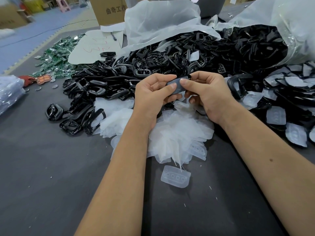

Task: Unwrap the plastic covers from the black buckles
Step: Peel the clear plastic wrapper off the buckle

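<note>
A black buckle with a frosted plastic cover [178, 85] is held above the table between both hands. My left hand [151, 94] pinches its left side with thumb and forefinger. Its right side is gripped by my right hand [206, 92], thumb on the cover. Below the hands lies a heap of peeled-off translucent covers [173, 133], with one loose cover [175, 176] nearer me. Bare black buckles [109, 82] are piled to the left. Buckles with covers still on them [289, 103] lie to the right.
A large clear plastic bag [289, 19] spills black buckles at the back right. Green packets [58, 55] and a cardboard box [109, 11] sit at the back left. A stack of plastic bags [10, 92] lies at the left edge of the dark grey table [51, 167].
</note>
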The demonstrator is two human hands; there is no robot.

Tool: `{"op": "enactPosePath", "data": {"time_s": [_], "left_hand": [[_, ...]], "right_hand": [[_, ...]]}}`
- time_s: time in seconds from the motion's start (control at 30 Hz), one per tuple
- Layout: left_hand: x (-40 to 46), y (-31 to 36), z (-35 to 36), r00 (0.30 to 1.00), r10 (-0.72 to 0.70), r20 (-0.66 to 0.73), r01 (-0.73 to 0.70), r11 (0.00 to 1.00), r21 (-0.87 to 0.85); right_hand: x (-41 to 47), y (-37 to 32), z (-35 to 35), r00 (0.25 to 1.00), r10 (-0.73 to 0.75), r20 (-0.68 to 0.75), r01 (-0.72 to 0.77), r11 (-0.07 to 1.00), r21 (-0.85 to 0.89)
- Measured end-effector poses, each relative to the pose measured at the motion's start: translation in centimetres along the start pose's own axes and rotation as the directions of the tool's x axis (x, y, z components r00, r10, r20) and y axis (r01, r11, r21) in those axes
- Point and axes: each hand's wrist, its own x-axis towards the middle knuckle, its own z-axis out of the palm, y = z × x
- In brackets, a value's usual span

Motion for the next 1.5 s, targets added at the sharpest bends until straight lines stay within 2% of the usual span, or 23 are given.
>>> {"op": "enactPosePath", "data": {"time_s": [0.13, 0.37, 0.5, 0.77, 0.83, 0.97, 1.07, 1.37, 1.5], "left_hand": [[-0.04, 0.0, 0.1, 1.0, 0.015, -0.022, -0.015, 1.0, 0.008], [0.02, -0.04, 0.34, 0.993, 0.082, -0.082, -0.069, 0.987, 0.144], [0.06, -0.05, 0.33, 0.991, 0.094, -0.097, -0.078, 0.984, 0.157], [-0.06, -0.02, 0.27, 0.99, 0.097, -0.099, -0.082, 0.985, 0.15], [-0.11, -0.01, 0.29, 0.993, 0.088, -0.077, -0.078, 0.989, 0.126], [-0.21, 0.08, 0.36, 0.996, 0.084, -0.032, -0.08, 0.989, 0.125], [-0.18, 0.08, 0.32, 0.996, 0.081, -0.023, -0.078, 0.99, 0.12], [0.03, -0.09, 0.2, 0.998, 0.004, -0.055, -0.002, 0.999, 0.038], [0.0, -0.08, 0.15, 0.999, 0.008, -0.049, -0.004, 0.996, 0.084]], "right_hand": [[-0.29, -0.07, 0.33, 0.998, -0.06, -0.035, 0.058, 0.997, -0.041], [-0.22, 0.13, 0.65, 0.991, -0.099, -0.088, 0.093, 0.993, -0.069], [-0.08, 0.44, 0.91, 0.981, -0.156, -0.119, 0.136, 0.977, -0.162], [-0.26, 0.82, 1.0, 0.973, -0.227, -0.051, 0.206, 0.943, -0.26], [-0.25, 0.79, 0.88, 0.977, -0.209, -0.049, 0.191, 0.951, -0.243], [-0.27, 0.32, 0.62, 0.992, -0.108, -0.066, 0.103, 0.992, -0.075], [-0.36, 0.25, 0.85, 0.994, -0.087, -0.073, 0.086, 0.996, -0.011], [-0.35, 0.63, 0.85, 0.98, -0.167, -0.108, 0.154, 0.981, -0.115], [-0.33, 0.64, 0.73, 0.981, -0.168, -0.101, 0.157, 0.982, -0.106]]}}
